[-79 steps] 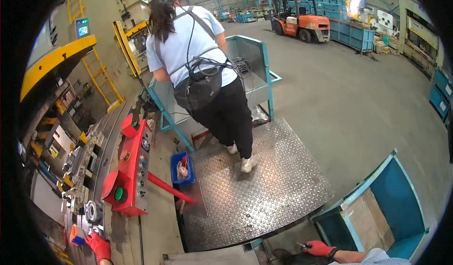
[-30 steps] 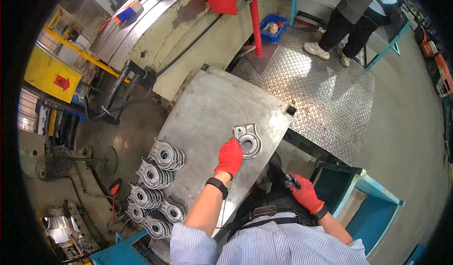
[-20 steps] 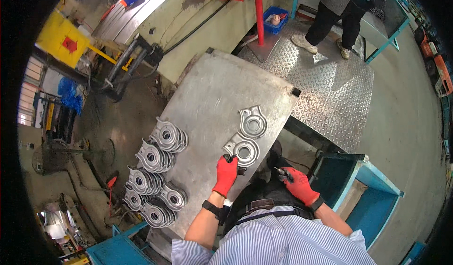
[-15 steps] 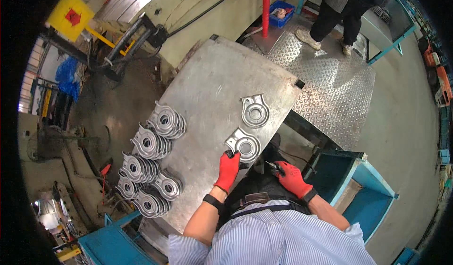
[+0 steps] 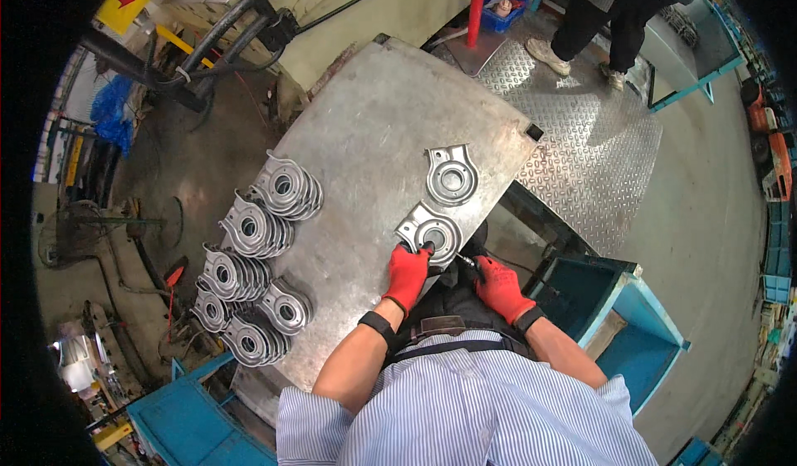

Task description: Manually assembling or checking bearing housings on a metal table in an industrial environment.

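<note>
The left hand, in a red glove with dark fingertips, is closed on the near edge of a silver-grey stamped metal plate with a round ringed body and a flared tab; this plate lies just ahead of that hand, at the right-hand edge of a worn grey metal tabletop, its tab pointing away and to the left. Whether the plate sits flat or is slightly raised cannot be told. To the right of the left hand, and near it, the right hand, in a matching red glove, is curled around a slim dark tool with a pale tip. The tip points left from the right hand toward the plate's rim; contact between them cannot be made out. Farther ahead of the left hand, just beyond the gripped plate, a second silver-grey plate of the same shape lies on the tabletop with its tab turned away. Well to the left of the left hand, overlapping stacks of similar silver-grey plates line the far-left edge of the tabletop. To the right of the right hand stands an open blue metal bin. Ahead of both hands, past the tabletop, a co-worker's black-trousered legs stand on a shiny diamond-patterned metal floor plate.
</note>
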The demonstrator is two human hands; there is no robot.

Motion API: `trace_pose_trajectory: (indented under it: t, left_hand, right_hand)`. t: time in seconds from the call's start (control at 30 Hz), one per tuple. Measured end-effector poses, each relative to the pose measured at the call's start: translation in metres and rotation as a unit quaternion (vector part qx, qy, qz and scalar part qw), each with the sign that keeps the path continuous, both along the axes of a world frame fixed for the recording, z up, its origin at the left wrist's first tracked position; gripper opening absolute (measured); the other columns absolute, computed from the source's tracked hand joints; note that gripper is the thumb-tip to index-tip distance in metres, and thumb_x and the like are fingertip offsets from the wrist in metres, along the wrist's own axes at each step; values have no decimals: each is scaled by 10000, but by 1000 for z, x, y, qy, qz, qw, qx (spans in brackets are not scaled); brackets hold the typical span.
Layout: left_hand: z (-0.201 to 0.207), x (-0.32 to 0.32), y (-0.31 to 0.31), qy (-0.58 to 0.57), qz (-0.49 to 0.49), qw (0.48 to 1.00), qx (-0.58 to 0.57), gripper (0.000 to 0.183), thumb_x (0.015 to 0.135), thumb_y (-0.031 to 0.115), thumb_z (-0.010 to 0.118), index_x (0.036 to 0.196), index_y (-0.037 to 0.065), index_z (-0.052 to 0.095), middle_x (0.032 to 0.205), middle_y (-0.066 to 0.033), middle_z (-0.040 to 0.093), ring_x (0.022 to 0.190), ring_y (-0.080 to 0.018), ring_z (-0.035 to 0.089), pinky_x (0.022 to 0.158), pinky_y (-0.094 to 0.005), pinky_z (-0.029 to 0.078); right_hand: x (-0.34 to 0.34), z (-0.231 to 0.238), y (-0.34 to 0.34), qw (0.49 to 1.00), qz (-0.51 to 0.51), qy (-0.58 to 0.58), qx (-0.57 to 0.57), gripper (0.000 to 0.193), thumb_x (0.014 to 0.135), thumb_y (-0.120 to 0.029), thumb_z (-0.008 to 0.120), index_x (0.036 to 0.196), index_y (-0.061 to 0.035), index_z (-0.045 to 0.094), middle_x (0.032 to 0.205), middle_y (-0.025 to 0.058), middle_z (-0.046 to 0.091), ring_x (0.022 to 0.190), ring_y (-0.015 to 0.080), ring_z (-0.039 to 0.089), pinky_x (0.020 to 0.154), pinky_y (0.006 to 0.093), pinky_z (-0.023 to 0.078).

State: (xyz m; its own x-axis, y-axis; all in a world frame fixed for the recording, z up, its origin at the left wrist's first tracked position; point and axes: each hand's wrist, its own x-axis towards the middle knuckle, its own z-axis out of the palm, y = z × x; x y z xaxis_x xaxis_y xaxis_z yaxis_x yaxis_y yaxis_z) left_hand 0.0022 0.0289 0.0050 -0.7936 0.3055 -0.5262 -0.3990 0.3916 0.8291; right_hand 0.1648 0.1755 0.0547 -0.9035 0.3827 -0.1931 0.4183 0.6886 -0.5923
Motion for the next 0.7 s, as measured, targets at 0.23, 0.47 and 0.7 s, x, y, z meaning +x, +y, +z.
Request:
trace_pose_trajectory:
  t: [0.23,0.47,0.7]
  left_hand:
    - [17,5,8,17,0,1000,-5,331,741,216,721,919,-42,615,871,-212,664,854,-352,650,720,-406,489]
    - [28,3,10,91,-42,991,-93,321,732,193,722,912,-50,613,865,-220,662,851,-354,650,714,-407,489]
    - [28,5,9,40,-4,998,-56,307,728,178,723,912,-42,616,882,-208,666,865,-331,651,733,-392,485]
  right_hand:
    - [5,-7,-1,999,-4,-40,-1,399,782,-201,622,1138,-57,516,1039,158,594,958,336,584,793,426,476]
    - [3,-10,0,998,-24,-46,-37,429,759,-169,633,1161,-62,525,1062,185,605,971,367,581,808,433,473]
    - [-1,-8,-2,998,-27,-51,-18,439,766,-198,643,1164,-57,524,1060,185,605,965,365,583,805,434,476]
